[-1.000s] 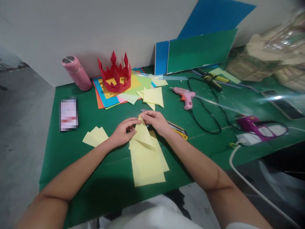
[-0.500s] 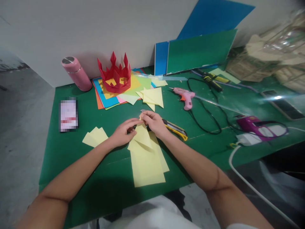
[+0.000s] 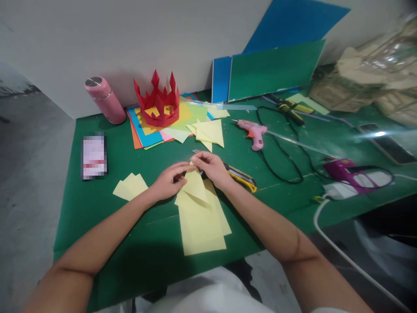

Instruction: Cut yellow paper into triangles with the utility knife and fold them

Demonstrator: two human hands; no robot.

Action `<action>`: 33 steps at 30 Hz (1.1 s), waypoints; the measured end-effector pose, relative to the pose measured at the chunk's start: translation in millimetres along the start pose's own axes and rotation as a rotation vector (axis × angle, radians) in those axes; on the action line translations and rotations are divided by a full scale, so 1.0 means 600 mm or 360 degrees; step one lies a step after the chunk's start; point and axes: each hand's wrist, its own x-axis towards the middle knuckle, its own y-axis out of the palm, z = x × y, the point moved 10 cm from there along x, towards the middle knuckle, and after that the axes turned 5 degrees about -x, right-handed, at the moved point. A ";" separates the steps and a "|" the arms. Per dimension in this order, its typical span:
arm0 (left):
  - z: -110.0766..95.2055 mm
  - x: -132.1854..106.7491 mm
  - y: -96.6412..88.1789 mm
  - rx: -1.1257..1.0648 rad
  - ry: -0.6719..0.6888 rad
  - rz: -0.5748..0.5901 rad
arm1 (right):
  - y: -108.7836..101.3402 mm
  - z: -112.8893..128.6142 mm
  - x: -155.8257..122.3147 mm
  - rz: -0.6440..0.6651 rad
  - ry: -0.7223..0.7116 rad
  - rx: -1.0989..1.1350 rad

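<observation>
Between my two hands is a folded sheet of yellow paper [image 3: 195,184], its pointed tip pinched at the top. My left hand [image 3: 171,179] grips the paper's left side, fingers reaching across to the tip. On the other side, my right hand [image 3: 210,166] pinches the same tip between thumb and fingers. Flat yellow sheets [image 3: 202,232] lie on the table under the folded one. A yellow and black utility knife [image 3: 241,177] rests partly beneath my right hand, its blade end poking out beyond the fingers. Smaller yellow pieces [image 3: 130,188] lie left of my left hand.
A red paper crown [image 3: 159,108] stands on coloured sheets [image 3: 143,138] at the back, near folded yellow pieces [image 3: 211,132]. A pink bottle [image 3: 106,101] and a phone [image 3: 94,155] are at left. A pink glue gun [image 3: 254,132] with its cable lies right, near a power strip [image 3: 355,178].
My hands stay almost in the same place, with the fingers shifting very slightly at the paper's tip. Nothing else on the table has moved.
</observation>
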 end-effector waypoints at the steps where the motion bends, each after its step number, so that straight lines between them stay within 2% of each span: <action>1: -0.002 0.000 0.000 -0.0006 0.0014 -0.0006 | -0.001 0.000 0.000 0.0000 0.0003 0.0004; 10: -0.005 0.000 -0.010 -0.0130 0.0054 -0.0103 | -0.006 -0.003 0.001 -0.0007 0.0066 0.0150; 16: 0.000 0.001 -0.019 -0.0232 0.0070 -0.0170 | 0.012 0.007 0.002 0.0142 -0.0067 -0.0116; 23: 0.004 -0.001 -0.022 -0.0282 0.0042 -0.0256 | 0.008 0.002 0.000 0.0097 -0.0048 -0.0175; 29: 0.009 -0.001 -0.052 -0.0435 -0.0002 -0.0457 | 0.004 0.003 0.002 0.0086 -0.0051 -0.0197; 33: 0.025 -0.006 -0.086 -0.0603 -0.0063 -0.0684 | 0.001 0.004 0.004 0.0078 -0.0075 -0.0236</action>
